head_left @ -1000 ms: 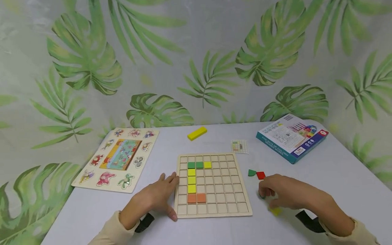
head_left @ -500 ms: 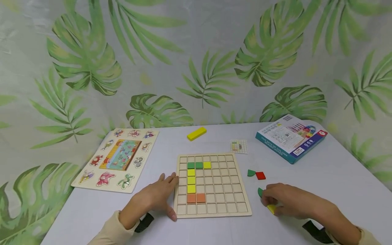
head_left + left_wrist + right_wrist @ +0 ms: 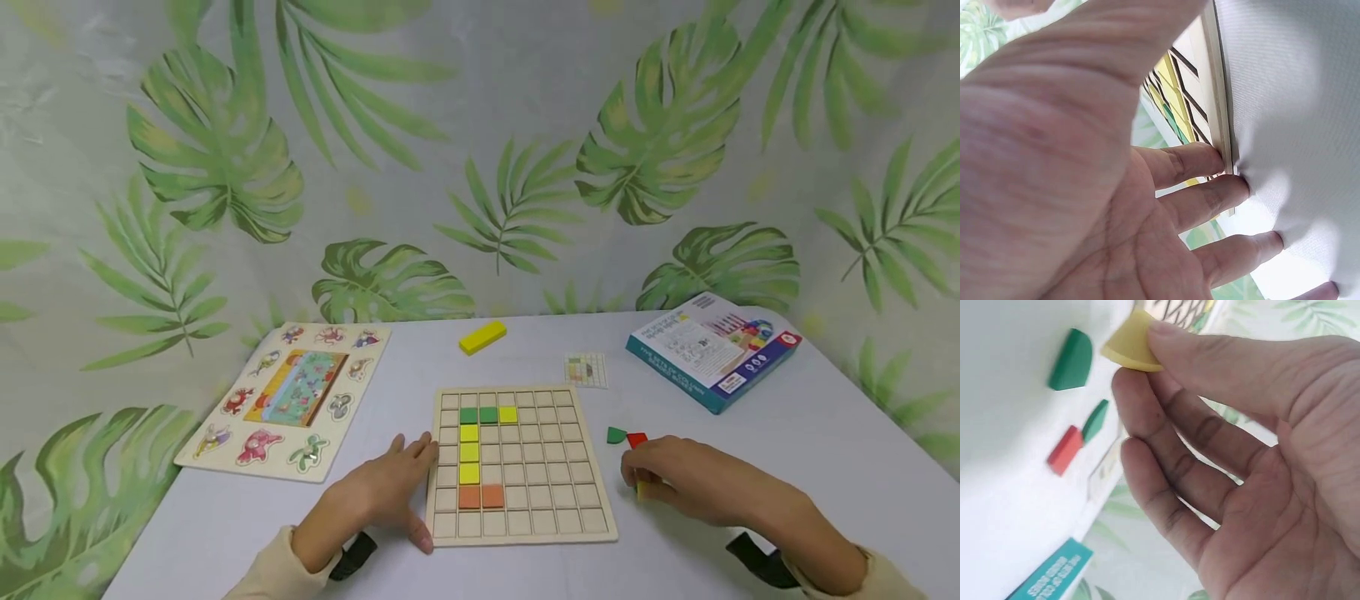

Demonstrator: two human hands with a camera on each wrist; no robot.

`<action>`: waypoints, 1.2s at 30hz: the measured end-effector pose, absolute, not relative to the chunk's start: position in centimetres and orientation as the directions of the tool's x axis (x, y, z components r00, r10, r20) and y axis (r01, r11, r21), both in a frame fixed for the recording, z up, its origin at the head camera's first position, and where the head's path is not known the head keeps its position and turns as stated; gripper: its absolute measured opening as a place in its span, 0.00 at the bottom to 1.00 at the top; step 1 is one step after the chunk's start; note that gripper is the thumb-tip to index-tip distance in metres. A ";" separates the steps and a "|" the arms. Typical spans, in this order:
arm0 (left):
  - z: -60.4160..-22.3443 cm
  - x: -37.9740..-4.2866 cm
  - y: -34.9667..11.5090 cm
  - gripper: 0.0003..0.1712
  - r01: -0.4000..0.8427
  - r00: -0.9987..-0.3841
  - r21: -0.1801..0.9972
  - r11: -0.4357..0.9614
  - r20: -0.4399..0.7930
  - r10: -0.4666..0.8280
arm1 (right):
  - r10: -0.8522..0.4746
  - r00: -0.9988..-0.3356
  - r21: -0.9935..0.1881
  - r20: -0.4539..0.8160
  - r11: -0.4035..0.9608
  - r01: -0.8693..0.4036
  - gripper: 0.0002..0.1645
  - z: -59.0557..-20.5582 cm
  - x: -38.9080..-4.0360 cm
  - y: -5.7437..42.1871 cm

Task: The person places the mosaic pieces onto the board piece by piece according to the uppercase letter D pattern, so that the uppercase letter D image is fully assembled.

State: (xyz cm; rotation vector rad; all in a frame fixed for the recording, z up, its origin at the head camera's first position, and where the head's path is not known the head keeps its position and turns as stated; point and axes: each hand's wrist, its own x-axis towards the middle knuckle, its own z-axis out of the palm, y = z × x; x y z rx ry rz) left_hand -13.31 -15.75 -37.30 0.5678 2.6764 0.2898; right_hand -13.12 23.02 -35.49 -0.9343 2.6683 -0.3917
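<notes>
My right hand (image 3: 678, 475) pinches a yellow quarter-circle tile (image 3: 1132, 344) between thumb and fingers, right of the board. Beyond it in the right wrist view lie a green quarter-circle tile (image 3: 1072, 362), a red square tile (image 3: 1065, 450) and a second green tile (image 3: 1095, 422). A wooden grid board (image 3: 551, 525) carries green, yellow and orange square tiles in its left part. At the board's left edge rests my left hand (image 3: 390, 492), fingers spread, thumb near the lower corner. In the left wrist view its fingertips touch the cloth and the board's side.
A wooden picture puzzle (image 3: 225, 454) lies to the left. Toward the back are a yellow block (image 3: 482, 337), a small pattern card (image 3: 587, 370) and a teal-edged box (image 3: 712, 350). A leaf-print curtain (image 3: 517, 167) hangs behind the table (image 3: 540, 575).
The right hand has picked up the yellow tile and moved it slightly left and away from me, now covering part of the red tile. The left hand stays at the board.
</notes>
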 end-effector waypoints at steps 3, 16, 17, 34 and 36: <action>-37.3 -13.2 -15.8 0.74 0.344 -0.843 0.277 0.897 -0.329 0.425 | -0.666 -0.732 -0.330 -0.144 0.729 -0.599 0.10 -35.0 -13.3 22.2; -37.8 -13.2 -16.0 0.74 0.375 -0.840 0.259 0.890 -0.312 0.445 | -0.752 -0.658 -0.300 -0.036 0.636 -0.711 0.11 -34.0 -14.3 17.9; -37.7 -13.2 -16.0 0.74 0.379 -0.839 0.256 0.889 -0.309 0.447 | -0.759 -0.651 -0.301 -0.026 0.627 -0.719 0.12 -34.0 -14.4 17.6; -37.4 -13.3 -16.0 0.73 0.381 -0.840 0.235 0.894 -0.316 0.441 | -0.806 -0.590 -0.335 0.045 0.544 -0.769 0.13 -35.1 -16.0 13.6; -37.5 -13.3 -16.0 0.73 0.387 -0.840 0.232 0.892 -0.311 0.445 | -0.804 -0.594 -0.351 0.045 0.544 -0.762 0.13 -35.5 -16.0 13.2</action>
